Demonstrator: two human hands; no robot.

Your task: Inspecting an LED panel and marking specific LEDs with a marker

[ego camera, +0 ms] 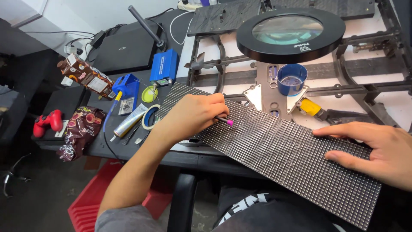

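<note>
The panel (274,146), a long dark grid of dots, lies across my lap and the bench edge, its long axis running from far left to near right. My left hand (193,114) grips a thin tool (225,120), its pink tip touching the panel's left half. My right hand (377,150) rests flat and open on the right end, cut off by the frame. The magnifier (291,34) stands beyond. The tool's shaft is hidden in my fingers.

Magnifier lamp (290,34) behind LED panel (274,150)
</note>
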